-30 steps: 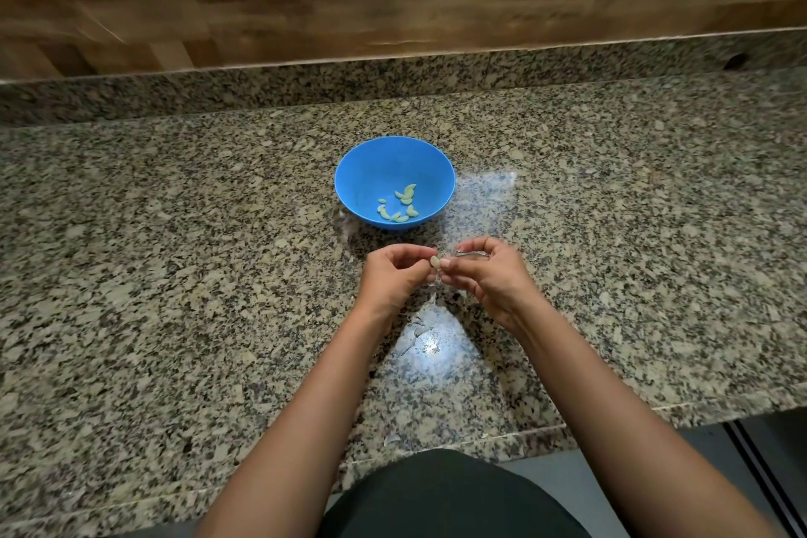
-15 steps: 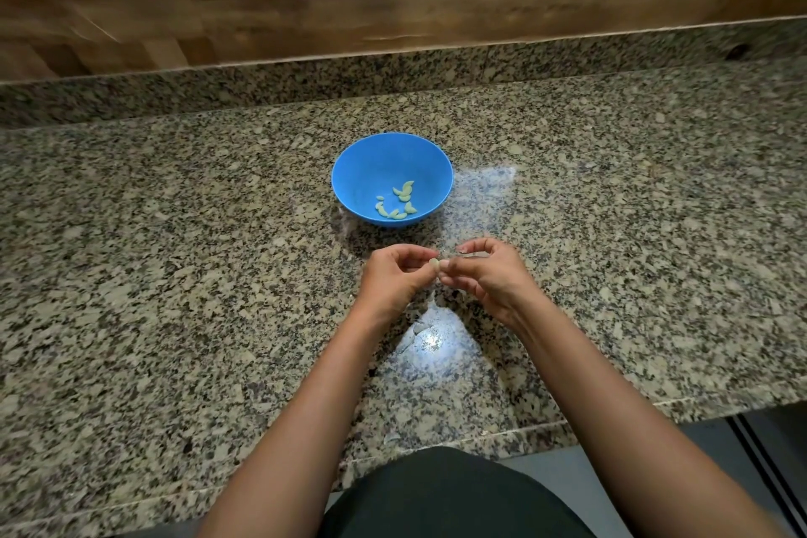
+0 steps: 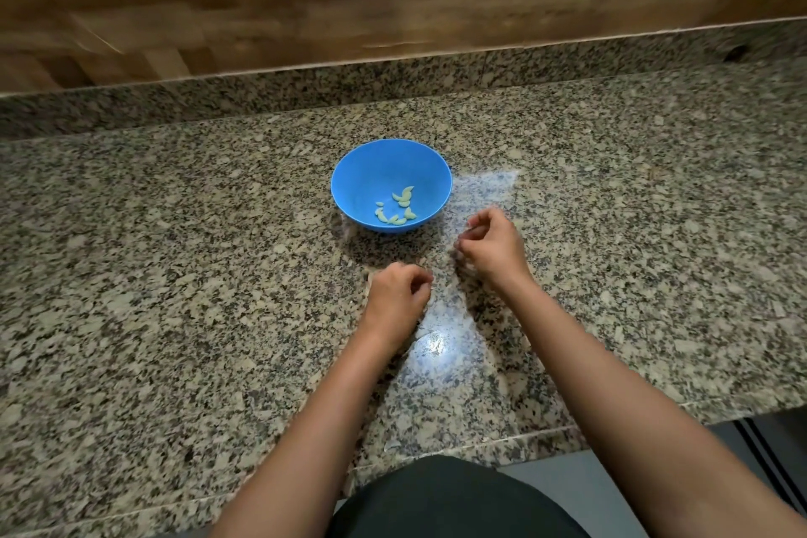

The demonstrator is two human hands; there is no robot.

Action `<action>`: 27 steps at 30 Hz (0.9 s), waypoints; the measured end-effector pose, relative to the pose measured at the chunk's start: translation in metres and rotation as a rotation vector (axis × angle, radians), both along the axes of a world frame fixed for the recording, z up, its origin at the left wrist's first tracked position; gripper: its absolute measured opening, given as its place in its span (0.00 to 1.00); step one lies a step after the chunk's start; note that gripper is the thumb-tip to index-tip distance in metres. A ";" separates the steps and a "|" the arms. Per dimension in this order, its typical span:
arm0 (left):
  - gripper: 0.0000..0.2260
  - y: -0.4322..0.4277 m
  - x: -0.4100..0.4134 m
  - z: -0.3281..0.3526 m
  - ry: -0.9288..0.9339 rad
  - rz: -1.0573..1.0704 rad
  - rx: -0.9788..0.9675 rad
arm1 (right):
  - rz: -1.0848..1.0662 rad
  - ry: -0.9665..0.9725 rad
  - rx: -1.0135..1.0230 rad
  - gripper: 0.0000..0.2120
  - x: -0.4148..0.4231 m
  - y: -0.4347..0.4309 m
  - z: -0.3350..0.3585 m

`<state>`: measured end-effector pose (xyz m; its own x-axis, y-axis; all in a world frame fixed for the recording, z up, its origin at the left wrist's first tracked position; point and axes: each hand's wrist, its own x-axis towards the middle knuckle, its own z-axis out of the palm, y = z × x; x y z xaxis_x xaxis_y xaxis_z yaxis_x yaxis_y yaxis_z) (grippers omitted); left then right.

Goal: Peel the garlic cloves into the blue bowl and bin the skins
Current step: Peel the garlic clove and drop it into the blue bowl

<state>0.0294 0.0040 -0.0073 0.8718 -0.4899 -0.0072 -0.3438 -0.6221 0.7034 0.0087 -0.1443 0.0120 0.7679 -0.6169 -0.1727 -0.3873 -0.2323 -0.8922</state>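
Note:
The blue bowl (image 3: pixel 349 170) stands mid-counter with several peeled pale-green garlic cloves (image 3: pixel 396 210) in its bottom. My left hand (image 3: pixel 397 293) hovers just in front of the bowl, its fingers curled in on the garlic clove, which the fingers hide. My right hand (image 3: pixel 491 245) is up beside the bowl's right side, apart from the left. Its fingertips are pinched together on what seems to be a bit of garlic skin, too blurred to make out. No bin is in view.
The speckled granite counter (image 3: pixel 174 275) runs wide to both sides, with a raised granite lip and a wooden wall (image 3: pixel 305 13) behind. Its front edge (image 3: pixel 480 441) is close to my body. A bright glare patch (image 3: pixel 432 341) lies between my forearms.
My hands, which met fingertip to fingertip on one clove, have pulled apart. The right hand rose toward the bowl's right side and the left dropped slightly toward me.

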 end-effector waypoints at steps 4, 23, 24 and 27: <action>0.08 0.000 0.001 -0.004 -0.038 -0.039 0.041 | 0.065 0.003 -0.147 0.09 0.011 -0.006 -0.007; 0.12 0.029 -0.025 -0.015 -0.118 -0.062 -0.182 | 0.439 0.531 -0.672 0.60 -0.088 0.043 -0.041; 0.12 0.030 -0.026 -0.016 -0.102 -0.061 -0.189 | 0.421 0.546 -0.690 0.59 -0.082 0.043 -0.040; 0.14 0.031 -0.029 -0.019 -0.074 -0.044 -0.210 | 0.373 0.534 -0.726 0.54 -0.061 0.037 -0.040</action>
